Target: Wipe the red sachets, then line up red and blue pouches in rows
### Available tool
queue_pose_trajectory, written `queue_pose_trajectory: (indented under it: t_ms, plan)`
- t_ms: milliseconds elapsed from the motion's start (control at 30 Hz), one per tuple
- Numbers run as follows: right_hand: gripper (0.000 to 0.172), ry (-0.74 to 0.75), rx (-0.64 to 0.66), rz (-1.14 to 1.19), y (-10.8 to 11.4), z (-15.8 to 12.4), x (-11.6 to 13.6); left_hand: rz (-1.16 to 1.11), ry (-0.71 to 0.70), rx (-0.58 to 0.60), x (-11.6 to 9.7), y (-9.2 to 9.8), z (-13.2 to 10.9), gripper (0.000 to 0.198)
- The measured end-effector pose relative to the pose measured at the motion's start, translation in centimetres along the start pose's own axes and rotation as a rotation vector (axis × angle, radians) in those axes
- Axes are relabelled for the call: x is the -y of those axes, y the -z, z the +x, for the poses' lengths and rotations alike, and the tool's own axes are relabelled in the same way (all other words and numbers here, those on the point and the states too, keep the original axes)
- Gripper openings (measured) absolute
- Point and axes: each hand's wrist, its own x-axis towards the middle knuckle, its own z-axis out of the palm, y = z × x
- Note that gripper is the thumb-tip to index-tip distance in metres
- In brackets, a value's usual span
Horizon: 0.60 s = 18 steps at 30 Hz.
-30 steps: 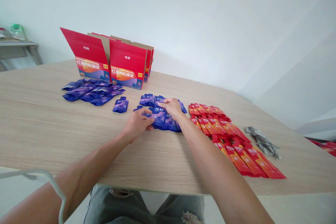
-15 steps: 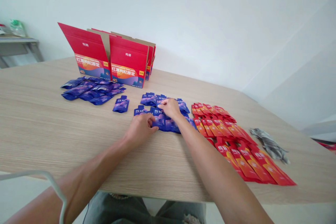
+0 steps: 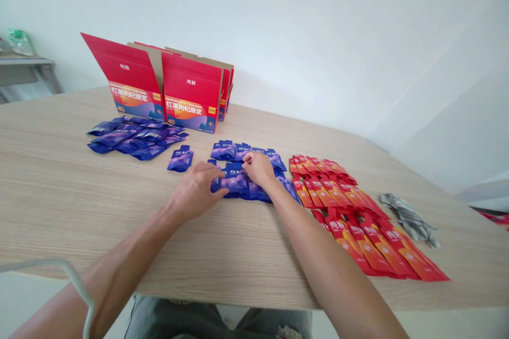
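Observation:
Two rows of blue-purple pouches with short spouts lie overlapped in the middle of the table. My right hand reaches over them, its thumb and fingertips pinched at the top of a front-row pouch. At the left end of that row is my left hand, thumb and fingers apart around the edge of a pouch; it does not grip it. One single blue pouch lies just beyond the left hand. My right hand and forearm hide part of both rows.
A loose heap of blue pouches lies at the left, before open red cartons. To the right are several rows of red pouches and a crumpled grey cloth. A white cable crosses my left forearm.
My left hand has moved left, away from the middle of the front row, and its fingers have spread. The right hand has stayed nearly in place, dropping slightly toward the front row.

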Motion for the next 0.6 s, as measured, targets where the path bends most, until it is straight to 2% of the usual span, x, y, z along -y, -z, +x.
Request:
queue_pose_trajectory:
  t_ms: [100,200,300,400,500,600]
  plan:
    - [0.016,0.034,-0.002,0.008,0.7,-1.1,0.2,0.03,0.016,0.079,2.1,1.0,-0.2,0.04]
    - [0.007,0.146,0.022,0.033,1.5,-2.5,0.6,0.016,0.081,0.216,3.4,1.2,-0.3,0.041]
    - [0.02,0.331,0.077,0.048,2.3,-4.0,0.8,-0.008,0.072,0.281,4.0,1.1,-0.1,0.036]
    - [0.041,0.463,0.153,0.006,2.7,-5.1,1.1,-0.018,0.057,0.3,4.2,1.0,0.1,0.035]
    - [0.06,0.506,0.186,-0.09,2.6,-5.9,1.4,-0.021,0.06,0.304,4.3,1.0,0.2,0.036]
    - [0.06,0.505,0.19,-0.129,2.1,-6.3,1.7,-0.021,0.056,0.307,4.1,1.1,0.1,0.037]
